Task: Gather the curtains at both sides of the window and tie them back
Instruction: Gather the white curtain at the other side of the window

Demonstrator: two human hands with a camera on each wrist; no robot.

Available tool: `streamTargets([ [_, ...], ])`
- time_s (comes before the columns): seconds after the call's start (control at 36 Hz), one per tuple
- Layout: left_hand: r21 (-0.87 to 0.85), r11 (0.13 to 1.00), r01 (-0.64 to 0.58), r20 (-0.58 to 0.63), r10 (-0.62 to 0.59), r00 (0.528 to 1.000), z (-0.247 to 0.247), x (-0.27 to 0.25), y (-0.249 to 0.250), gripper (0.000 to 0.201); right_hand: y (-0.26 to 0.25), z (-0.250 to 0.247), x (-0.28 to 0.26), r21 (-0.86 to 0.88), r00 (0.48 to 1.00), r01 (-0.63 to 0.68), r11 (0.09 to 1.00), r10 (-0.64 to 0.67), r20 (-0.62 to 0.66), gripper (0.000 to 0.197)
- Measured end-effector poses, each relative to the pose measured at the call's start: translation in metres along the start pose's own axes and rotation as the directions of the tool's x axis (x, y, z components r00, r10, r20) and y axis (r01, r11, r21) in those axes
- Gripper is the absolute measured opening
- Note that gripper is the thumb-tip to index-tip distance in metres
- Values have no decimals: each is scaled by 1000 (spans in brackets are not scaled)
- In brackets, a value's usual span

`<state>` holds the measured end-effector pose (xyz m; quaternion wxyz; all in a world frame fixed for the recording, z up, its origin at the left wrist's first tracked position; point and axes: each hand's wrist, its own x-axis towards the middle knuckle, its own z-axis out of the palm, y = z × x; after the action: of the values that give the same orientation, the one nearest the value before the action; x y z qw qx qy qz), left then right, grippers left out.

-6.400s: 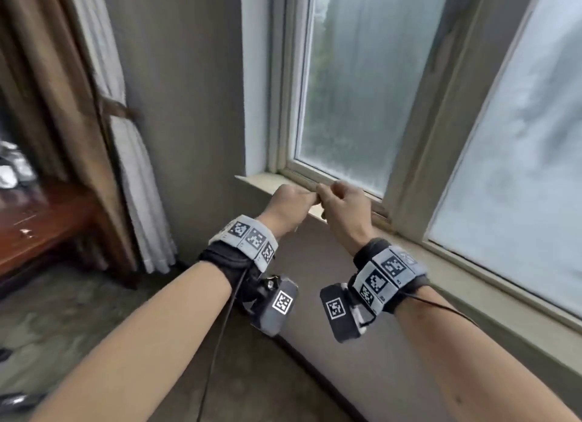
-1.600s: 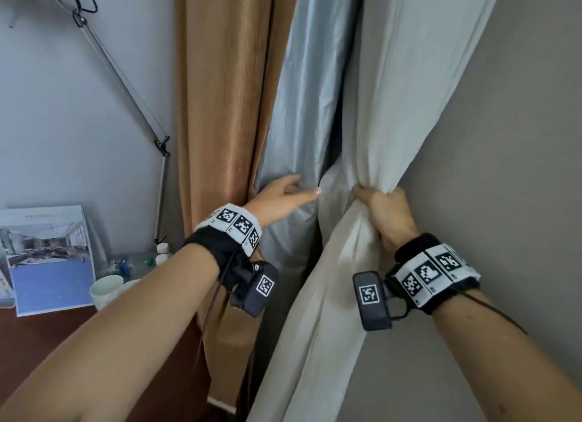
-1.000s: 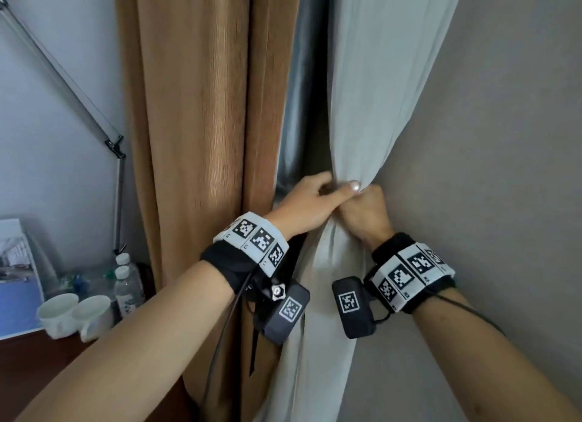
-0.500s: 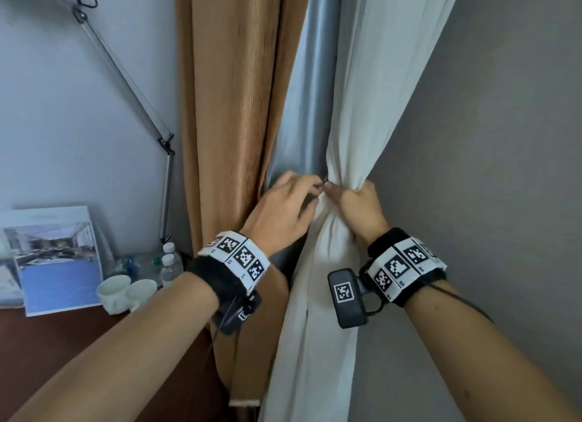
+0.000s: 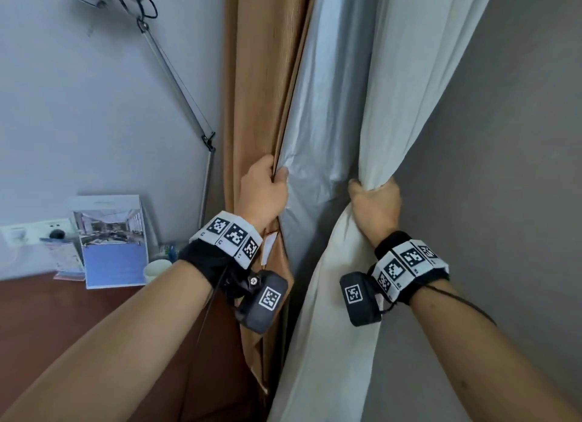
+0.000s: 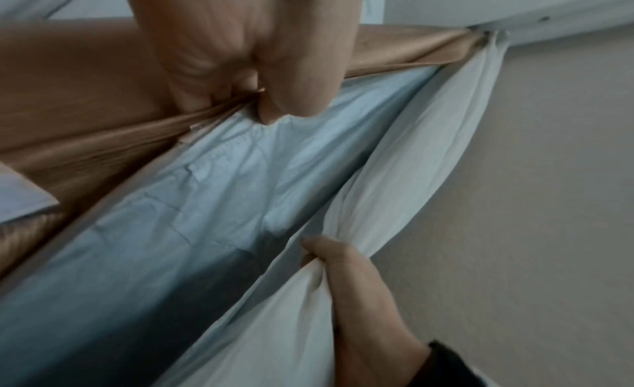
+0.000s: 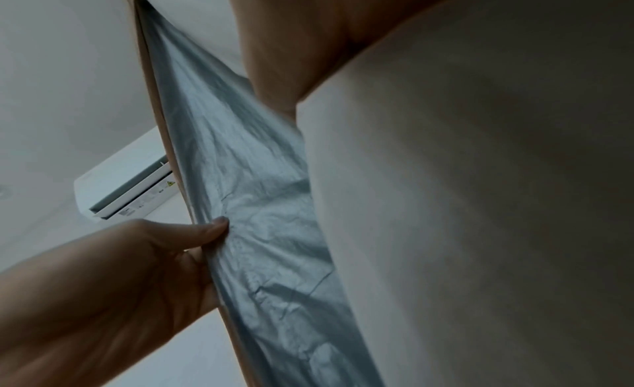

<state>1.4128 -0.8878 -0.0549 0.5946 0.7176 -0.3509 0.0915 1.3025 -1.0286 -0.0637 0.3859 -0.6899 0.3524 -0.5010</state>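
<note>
left hand (image 5: 263,192) — fingers curled round the edge of the brown curtain (image 5: 258,75), thumb (image 6: 301,89) pressed against its silver-grey lining (image 5: 318,106); the cloth bunches into pleats just where the fingers close. brown panel lies to the outer side of these fingers, lining to their inner side.

right hand (image 5: 374,201) — fingers wrapped round a gathered bundle of the white sheer curtain (image 5: 406,75); the cloth narrows into the fist from above and spreads again below it. grip is firm, the thumb (image 6: 326,252) showing at the inner side of the bundle.

the two hands are apart, at like height, with the lining stretched between them.

grey wall (image 5: 504,169) — just beyond the right fingers, to their outer side.

desk lamp arm (image 5: 176,75), leaflet stand (image 5: 115,242), white cup (image 5: 157,268), wooden desk (image 5: 63,311) — well to the outer side of the left fingers.

air conditioner (image 7: 127,186) — above, past the left fingers in the right wrist view.
</note>
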Motion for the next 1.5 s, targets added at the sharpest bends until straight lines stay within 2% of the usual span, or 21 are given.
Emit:
streamTargets([
  [0.14, -36, 995, 92, 129, -86, 988, -3, -7, 8, 19, 0, -5, 2, 10, 999, -6, 1000, 6, 39, 38],
  [0.19, -62, 992, 105, 156, -95, 983, -4, -16, 18, 33, 0, -6, 3, 20, 999, -8, 1000, 7, 52, 39],
  [0.31, -89, 981, 175, 306, -140, 942, -4, -27, 27, 90, 3, -9, 4, 17, 998, -14, 1000, 13, 57, 39],
  [0.36, -33, 989, 146, 342, -126, 931, -6, -21, 20, 103, 5, -12, 6, 0, 999, -14, 1000, 14, 48, 39],
  [0.42, 50, 993, 104, 313, -115, 943, -10, -16, 15, 94, 9, -18, 9, -21, 999, -10, 1000, 11, 32, 38],
  [0.47, 80, 994, 76, 238, -93, 967, -13, -11, 11, 64, 12, -24, 12, -45, 1000, -6, 999, 6, 4, 37],
  [0.56, 42, 995, 94, 161, -100, 982, -16, -8, 9, 34, 14, -31, 14, -21, 1000, -5, 1000, 5, 1, 38],
  [0.61, -24, 990, 137, 185, -130, 974, -14, -10, 10, 25, 12, -28, 10, 19, 999, -9, 1000, 8, 39, 42],
  [0.72, -207, 958, 199, 291, -133, 947, 1, -22, 20, 36, 2, -15, -6, 114, 987, -4, 993, -14, 160, 53],
  [0.78, -271, 938, 217, 367, -108, 924, 9, -28, 28, 40, -4, -10, -16, 129, 975, 43, 991, -69, 210, 51],
  [0.89, -248, 928, 278, 518, -115, 848, 23, -30, 42, 40, -18, 7, -42, 78, 916, 211, 974, -225, 331, 19],
  [1.0, -235, 910, 340, 530, -173, 830, 26, -21, 49, 39, -21, 12, -49, -11, 841, 401, 916, -363, 401, 40],
  [1.08, -236, 912, 336, 439, -209, 874, 28, -16, 46, 62, -18, 8, -48, -36, 756, 479, 877, -391, 526, 57],
  [1.17, -243, 912, 332, 381, -225, 897, 31, -16, 43, 44, -19, 6, -50, -2, 716, 455, 891, -364, 596, 68],
  [1.19, -245, 910, 333, 376, -228, 898, 31, -17, 41, 37, -18, 5, -49, -3, 719, 444, 896, -355, 597, 68],
  [1.25, -242, 914, 324, 366, -223, 903, 30, -17, 41, 29, -19, 1, -48, -35, 729, 415, 909, -309, 610, 62],
  [1.31, -231, 921, 314, 316, -234, 919, 28, -15, 39, 27, -20, -3, -47, -116, 752, 358, 926, -213, 624, 43],
  [1.36, -219, 925, 311, 240, -258, 936, 21, -13, 36, 32, -18, -9, -43, -152, 733, 277, 949, -107, 672, 39],
  [1.42, -221, 926, 307, 194, -267, 944, 12, -10, 32, 36, -14, -14, -36, -85, 712, 81, 993, 2, 702, 68],
  [1.47, -227, 924, 309, 197, -267, 943, 4, -9, 28, 30, -12, -20, -30, -22, 752, -97, 995, 87, 654, 93],
  [1.5, -230, 922, 310, 210, -264, 941, 0, -9, 27, 24, -11, -22, -28, -3, 759, -138, 990, 108, 642, 101],
])
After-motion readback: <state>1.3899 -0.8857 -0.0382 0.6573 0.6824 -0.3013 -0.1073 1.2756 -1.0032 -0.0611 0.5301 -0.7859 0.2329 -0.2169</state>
